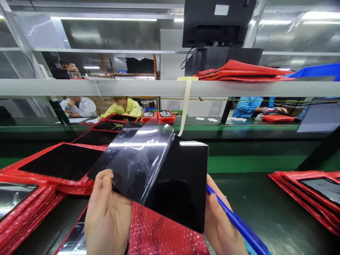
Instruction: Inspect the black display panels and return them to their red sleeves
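A glossy black panel (183, 187) is held up in front of me, tilted, above a red bubble-wrap bag (162, 235). A clear protective film (138, 159) lies partly lifted over its left half. My left hand (107, 216) grips the panel's lower left corner, thumb on the film. My right hand (221, 221) supports the panel's right edge and also holds a blue pen (239, 223) that points down and to the right.
Black panels in red bubble bags (61, 163) line the left along the green conveyor (252, 163). More red bags (310, 194) lie at the right. A shelf (106, 87) overhead carries red bags and a monitor (216, 23). Other people sit working across the line.
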`<state>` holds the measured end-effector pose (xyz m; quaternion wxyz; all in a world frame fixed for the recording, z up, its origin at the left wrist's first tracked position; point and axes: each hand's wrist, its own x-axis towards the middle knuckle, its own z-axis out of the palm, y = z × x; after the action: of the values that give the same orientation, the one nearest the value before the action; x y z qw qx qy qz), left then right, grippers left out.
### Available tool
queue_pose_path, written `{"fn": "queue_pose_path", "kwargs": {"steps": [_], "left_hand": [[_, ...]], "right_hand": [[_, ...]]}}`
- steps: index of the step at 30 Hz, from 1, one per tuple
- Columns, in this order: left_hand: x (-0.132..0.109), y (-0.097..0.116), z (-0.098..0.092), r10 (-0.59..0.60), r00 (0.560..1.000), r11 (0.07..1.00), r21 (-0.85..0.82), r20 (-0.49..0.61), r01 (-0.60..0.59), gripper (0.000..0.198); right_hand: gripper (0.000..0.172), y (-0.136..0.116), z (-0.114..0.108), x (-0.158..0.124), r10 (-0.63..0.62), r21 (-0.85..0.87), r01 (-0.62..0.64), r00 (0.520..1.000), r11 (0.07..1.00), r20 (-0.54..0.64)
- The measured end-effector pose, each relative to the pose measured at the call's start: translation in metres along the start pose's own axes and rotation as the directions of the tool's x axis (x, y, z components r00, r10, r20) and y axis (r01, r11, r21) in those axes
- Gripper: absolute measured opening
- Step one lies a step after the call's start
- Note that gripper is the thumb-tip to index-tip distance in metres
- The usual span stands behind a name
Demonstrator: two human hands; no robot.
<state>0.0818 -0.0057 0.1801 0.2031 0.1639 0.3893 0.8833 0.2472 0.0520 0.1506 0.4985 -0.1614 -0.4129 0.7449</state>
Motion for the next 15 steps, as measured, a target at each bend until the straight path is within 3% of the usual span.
{"fn": "queue_pose_path", "kwargs": {"steps": [3, 7, 11, 15], "left_hand": [[-0.007, 0.005, 0.001, 0.067, 0.997, 0.990, -0.121, -0.042, -0.072, 0.004], [-0.010, 0.005, -0.001, 0.172, 0.983, 0.977, -0.120, -0.063, -0.179, 0.005], [-0.004, 0.005, -0.004, 0.092, 0.993, 0.987, -0.122, -0.069, -0.100, 0.007], [0.002, 0.005, -0.005, 0.035, 0.996, 0.988, -0.145, -0.083, -0.047, 0.009]], "right_hand": [[0.066, 0.001, 0.008, -0.012, -0.023, -0.072, 0.032, 0.992, 0.997, 0.127], [0.078, 0.012, 0.000, -0.019, -0.013, -0.145, 0.035, 0.989, 0.989, 0.145], [0.078, 0.017, -0.012, -0.017, 0.005, -0.181, 0.029, 0.983, 0.983, 0.184], [0.069, 0.014, -0.006, -0.018, -0.029, -0.160, 0.069, 0.970, 0.985, 0.240]]}}
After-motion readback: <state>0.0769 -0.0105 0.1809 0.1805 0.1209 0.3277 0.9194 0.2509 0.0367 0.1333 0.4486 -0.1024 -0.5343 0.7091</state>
